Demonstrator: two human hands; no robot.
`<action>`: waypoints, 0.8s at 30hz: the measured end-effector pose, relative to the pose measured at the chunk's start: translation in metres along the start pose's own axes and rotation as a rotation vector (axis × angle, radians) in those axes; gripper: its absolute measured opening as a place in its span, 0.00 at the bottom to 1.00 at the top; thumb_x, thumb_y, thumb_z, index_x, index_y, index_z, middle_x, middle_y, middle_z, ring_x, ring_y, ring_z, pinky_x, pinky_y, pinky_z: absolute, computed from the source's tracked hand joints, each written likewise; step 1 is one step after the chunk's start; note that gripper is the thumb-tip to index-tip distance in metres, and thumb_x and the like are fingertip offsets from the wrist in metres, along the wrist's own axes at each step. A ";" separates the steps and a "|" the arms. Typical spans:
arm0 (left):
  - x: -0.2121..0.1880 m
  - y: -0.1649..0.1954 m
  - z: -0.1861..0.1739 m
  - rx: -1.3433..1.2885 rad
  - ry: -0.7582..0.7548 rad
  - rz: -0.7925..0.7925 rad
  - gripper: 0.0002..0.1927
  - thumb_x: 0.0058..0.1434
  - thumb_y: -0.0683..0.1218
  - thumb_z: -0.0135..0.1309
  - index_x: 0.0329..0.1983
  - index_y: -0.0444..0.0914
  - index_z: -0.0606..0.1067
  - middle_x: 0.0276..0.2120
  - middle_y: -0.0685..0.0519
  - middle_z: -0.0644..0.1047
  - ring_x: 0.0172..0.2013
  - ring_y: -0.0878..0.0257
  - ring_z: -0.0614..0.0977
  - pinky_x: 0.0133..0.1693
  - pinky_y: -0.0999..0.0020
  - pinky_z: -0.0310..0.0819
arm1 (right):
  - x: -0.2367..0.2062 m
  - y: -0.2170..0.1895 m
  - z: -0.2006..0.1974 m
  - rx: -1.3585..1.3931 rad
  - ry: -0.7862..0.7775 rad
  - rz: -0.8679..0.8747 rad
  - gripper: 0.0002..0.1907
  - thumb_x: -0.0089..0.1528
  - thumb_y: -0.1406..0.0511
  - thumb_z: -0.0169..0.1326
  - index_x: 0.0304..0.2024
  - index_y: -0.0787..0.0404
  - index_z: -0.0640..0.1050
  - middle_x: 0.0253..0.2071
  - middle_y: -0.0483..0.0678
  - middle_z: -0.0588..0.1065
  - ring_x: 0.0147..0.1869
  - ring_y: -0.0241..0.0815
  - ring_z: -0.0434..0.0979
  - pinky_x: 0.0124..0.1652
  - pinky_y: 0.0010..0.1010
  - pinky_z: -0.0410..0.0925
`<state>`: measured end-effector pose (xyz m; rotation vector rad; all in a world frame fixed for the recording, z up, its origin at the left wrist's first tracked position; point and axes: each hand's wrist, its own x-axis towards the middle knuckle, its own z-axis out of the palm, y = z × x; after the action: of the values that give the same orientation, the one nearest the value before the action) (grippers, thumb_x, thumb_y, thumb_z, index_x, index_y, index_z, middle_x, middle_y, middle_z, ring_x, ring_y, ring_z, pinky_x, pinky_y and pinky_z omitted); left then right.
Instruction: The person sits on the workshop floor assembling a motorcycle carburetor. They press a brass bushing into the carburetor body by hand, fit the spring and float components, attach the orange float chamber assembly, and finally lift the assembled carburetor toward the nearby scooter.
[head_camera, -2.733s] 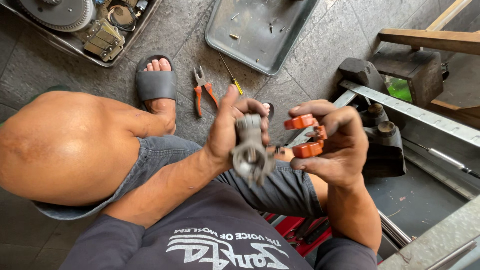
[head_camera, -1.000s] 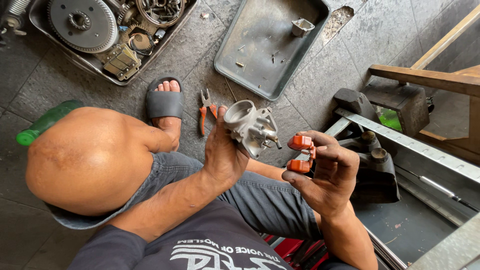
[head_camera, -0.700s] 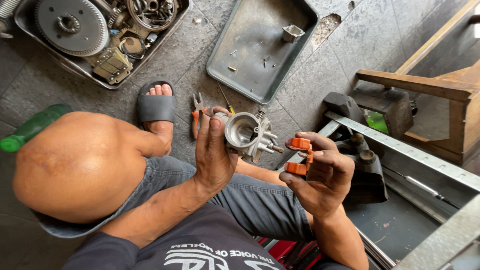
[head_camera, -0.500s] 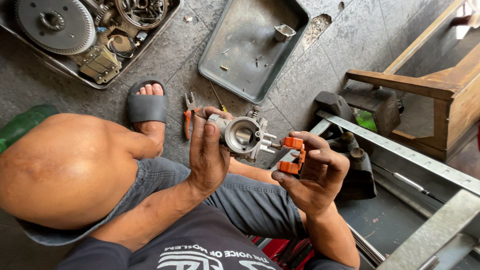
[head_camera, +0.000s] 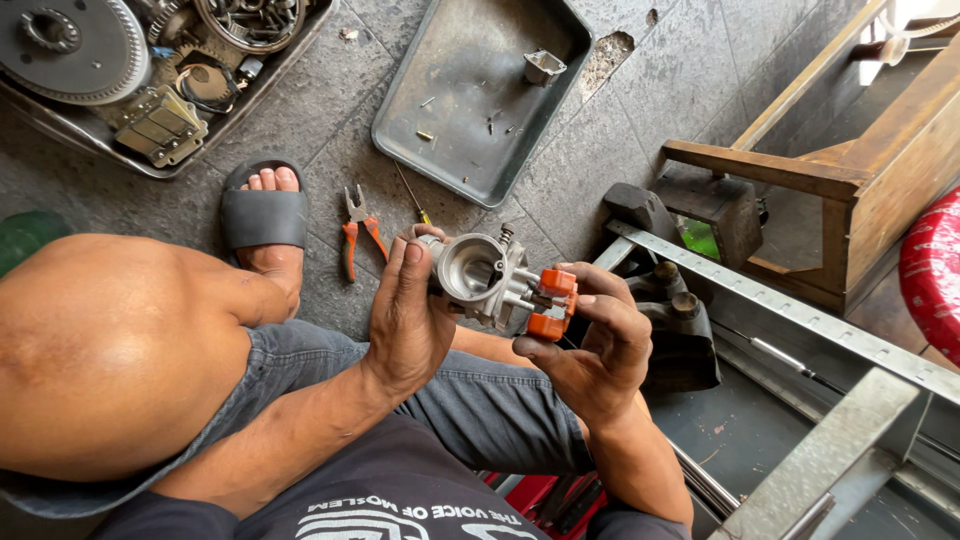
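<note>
I am looking down at my two hands holding a carburetor (head_camera: 482, 280) above my lap, just over the tiled floor (head_camera: 330, 140). My left hand (head_camera: 410, 315) is gripping its left side, the fingers lying together and curling up along the body, the thumb pressing near the round bore, which is facing up at me. My right hand (head_camera: 590, 345) is holding the other side, where the orange float (head_camera: 550, 300) is sitting; the thumb and fingers are closing on the float from below and behind, so both hands are clamping the same part between them.

My bent left knee (head_camera: 110, 340) is filling the left of the view, and my foot in a black slipper (head_camera: 260, 215) is resting on the floor just beyond it. Orange-handled pliers (head_camera: 355, 235) are lying beside the slipper, with a thin screwdriver (head_camera: 412, 200) near them. Beyond those, a grey metal tray (head_camera: 400, 130) is holding a small metal cup (head_camera: 543, 66) and a few loose bits. Another tray (head_camera: 90, 150) at top left is carrying a large gear (head_camera: 70, 50) and other engine parts. A wooden bench (head_camera: 850, 190) is standing to the right, with a metal rail (head_camera: 760, 305) running in front of it
</note>
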<state>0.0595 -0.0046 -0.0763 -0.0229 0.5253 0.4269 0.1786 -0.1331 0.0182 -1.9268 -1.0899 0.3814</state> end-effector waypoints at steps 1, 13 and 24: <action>0.000 0.000 -0.001 -0.021 -0.014 -0.026 0.16 0.79 0.55 0.42 0.58 0.39 0.65 0.47 0.53 0.73 0.48 0.66 0.75 0.52 0.66 0.71 | 0.001 -0.001 0.000 -0.020 -0.001 0.000 0.38 0.55 0.61 0.72 0.60 0.54 0.63 0.61 0.59 0.71 0.62 0.48 0.77 0.56 0.34 0.73; -0.001 -0.002 0.005 -0.086 0.024 -0.154 0.17 0.77 0.56 0.40 0.56 0.39 0.66 0.46 0.53 0.76 0.49 0.66 0.78 0.53 0.66 0.74 | 0.011 -0.013 0.002 -0.094 -0.028 -0.027 0.34 0.57 0.60 0.70 0.59 0.58 0.66 0.57 0.59 0.74 0.62 0.51 0.78 0.55 0.35 0.74; 0.000 -0.011 -0.002 -0.154 0.003 -0.154 0.16 0.77 0.54 0.39 0.56 0.40 0.67 0.47 0.51 0.77 0.50 0.64 0.78 0.54 0.64 0.73 | 0.025 -0.028 0.006 -0.360 -0.053 -0.159 0.33 0.57 0.57 0.69 0.57 0.58 0.65 0.53 0.58 0.76 0.56 0.52 0.77 0.56 0.43 0.68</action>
<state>0.0629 -0.0150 -0.0792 -0.2112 0.4894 0.3163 0.1744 -0.1028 0.0408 -2.1294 -1.4120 0.1552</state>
